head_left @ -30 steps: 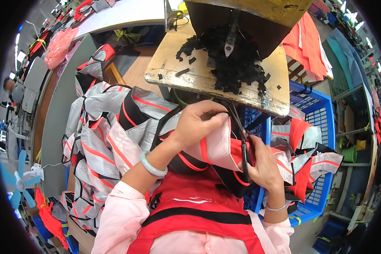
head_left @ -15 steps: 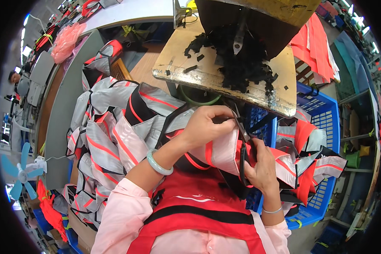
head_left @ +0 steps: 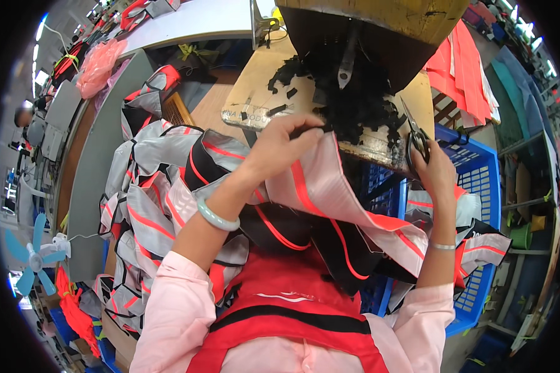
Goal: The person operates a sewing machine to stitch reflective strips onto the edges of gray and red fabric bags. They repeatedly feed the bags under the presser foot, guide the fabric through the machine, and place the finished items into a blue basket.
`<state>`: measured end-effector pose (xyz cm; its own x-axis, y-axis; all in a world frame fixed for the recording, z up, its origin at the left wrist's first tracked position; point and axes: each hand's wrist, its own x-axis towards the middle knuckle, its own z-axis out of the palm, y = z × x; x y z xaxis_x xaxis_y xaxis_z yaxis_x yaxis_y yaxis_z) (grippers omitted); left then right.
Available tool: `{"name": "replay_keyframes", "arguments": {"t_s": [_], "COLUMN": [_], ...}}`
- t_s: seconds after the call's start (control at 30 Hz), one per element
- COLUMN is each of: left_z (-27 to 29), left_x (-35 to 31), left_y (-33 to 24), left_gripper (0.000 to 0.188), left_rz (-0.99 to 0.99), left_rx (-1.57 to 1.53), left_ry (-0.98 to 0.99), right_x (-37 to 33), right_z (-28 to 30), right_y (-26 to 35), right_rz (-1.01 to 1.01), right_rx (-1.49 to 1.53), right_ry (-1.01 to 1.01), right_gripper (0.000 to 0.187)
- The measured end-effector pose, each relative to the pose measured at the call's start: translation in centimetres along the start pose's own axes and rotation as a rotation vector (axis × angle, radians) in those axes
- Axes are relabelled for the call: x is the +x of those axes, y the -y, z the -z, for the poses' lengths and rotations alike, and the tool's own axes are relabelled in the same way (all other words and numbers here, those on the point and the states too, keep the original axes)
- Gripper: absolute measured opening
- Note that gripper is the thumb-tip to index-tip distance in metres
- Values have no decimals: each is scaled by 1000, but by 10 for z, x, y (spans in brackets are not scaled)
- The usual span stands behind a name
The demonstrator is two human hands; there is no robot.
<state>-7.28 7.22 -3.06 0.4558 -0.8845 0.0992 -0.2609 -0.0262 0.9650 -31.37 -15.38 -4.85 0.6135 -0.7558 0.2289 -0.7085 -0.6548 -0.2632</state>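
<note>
My left hand (head_left: 286,146) pinches the top edge of a grey fabric panel (head_left: 323,180) with bright coral stripes and black parts. The panel drapes from that hand across my lap toward the right. My right hand (head_left: 437,174) holds black-handled scissors (head_left: 417,144), blades pointing up over the right edge of a worn board. The scissors are apart from the panel. Black fabric scraps (head_left: 361,115) lie heaped on the board (head_left: 255,90), just beyond my hands.
A large pile of similar striped fabric pieces (head_left: 149,211) rests to my left. On the right stands a blue plastic basket (head_left: 488,199) holding more pieces. A dark-faced box (head_left: 379,25) stands over the scraps. Coral fabric (head_left: 460,74) hangs at the far right.
My right hand has carried the scissors away from the fabric, up and right to the board's edge. My left hand has raised the panel's edge slightly up and left.
</note>
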Motion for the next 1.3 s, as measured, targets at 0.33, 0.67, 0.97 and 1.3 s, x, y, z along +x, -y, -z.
{"name": "replay_keyframes", "arguments": {"t_s": [0.33,0.67,0.97,1.3], "left_z": [23,15,8,-36], "left_x": [72,75,38,17], "left_y": [-2,-12,-24,-29], "left_gripper": [28,31,20,26], "left_rz": [-179,-106,-119,-247], "left_rx": [380,383,239,450], "left_ry": [-62,-19,200,491], "right_x": [22,0,-34,-85], "right_z": [1,2,36,-29], "right_y": [55,58,101,187], "right_rz": [226,241,465,716], "right_rx": [205,365,352,-295], "right_ry": [-111,-126,-311,-41], "right_gripper": [39,29,16,26]}}
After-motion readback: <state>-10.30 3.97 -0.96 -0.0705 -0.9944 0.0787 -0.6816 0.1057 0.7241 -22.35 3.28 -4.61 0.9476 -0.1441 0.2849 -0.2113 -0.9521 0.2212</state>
